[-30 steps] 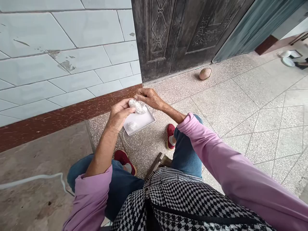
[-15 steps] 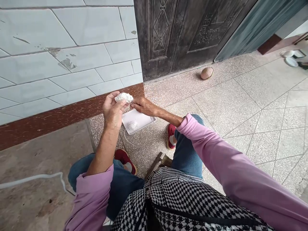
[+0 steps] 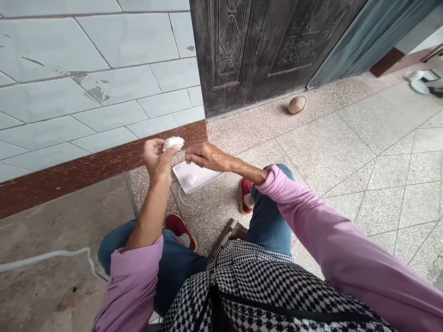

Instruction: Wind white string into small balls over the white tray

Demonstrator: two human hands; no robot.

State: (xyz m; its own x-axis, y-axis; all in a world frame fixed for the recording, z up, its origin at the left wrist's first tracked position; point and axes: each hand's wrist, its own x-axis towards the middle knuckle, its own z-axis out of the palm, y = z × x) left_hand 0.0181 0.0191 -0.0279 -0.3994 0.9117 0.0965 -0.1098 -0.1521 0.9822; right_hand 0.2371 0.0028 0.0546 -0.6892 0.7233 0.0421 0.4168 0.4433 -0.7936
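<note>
My left hand is closed around a small white ruffled piece of yarn work, pinching it between thumb and fingers. Just right of it, my right hand is closed, with fingertips pressed together. A thin pale strand spans the short gap from the piece to those fingertips; whatever else they grip is too small to make out. Below the hands, a ball of white yarn rests in a shallow white tray on the floor. A loose length of yarn curves over the floor in front of the tray.
A tiled wall and a dark carved door stand ahead. On the floor by the door lies a rounded pinkish object. My knees and red shoes flank a low wooden piece. A white hose or cord lies at left.
My hands have drawn apart, the right one moving slightly away from the white piece and the left shifting a little left and down. A strand now shows between them.
</note>
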